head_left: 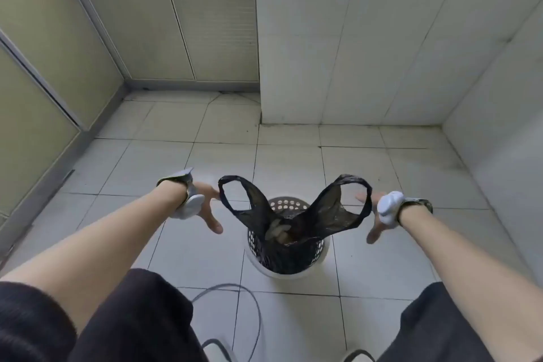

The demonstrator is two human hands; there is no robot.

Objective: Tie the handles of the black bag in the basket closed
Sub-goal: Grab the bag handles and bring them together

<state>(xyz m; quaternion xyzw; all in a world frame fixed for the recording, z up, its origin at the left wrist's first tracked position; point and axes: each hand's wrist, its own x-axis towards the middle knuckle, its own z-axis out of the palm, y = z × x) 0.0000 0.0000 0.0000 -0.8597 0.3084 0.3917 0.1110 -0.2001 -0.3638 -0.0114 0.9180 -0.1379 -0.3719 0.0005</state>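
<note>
Black bag (323,214) sits in the basket (293,276), handles (349,180) stretched apart on straight, spread fingers of left hand (205,206) and right hand (372,216); neither grips, so a loop may slip off before knotting.

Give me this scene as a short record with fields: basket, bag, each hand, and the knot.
basket: white perforated basket on the tiled floor
bag: black bag, standing in the basket, mouth open
left hand: fingers spread, left handle hooked over them
right hand: fingers spread, right handle hooked over them
knot: none yet, handles pulled apart to either side
</note>
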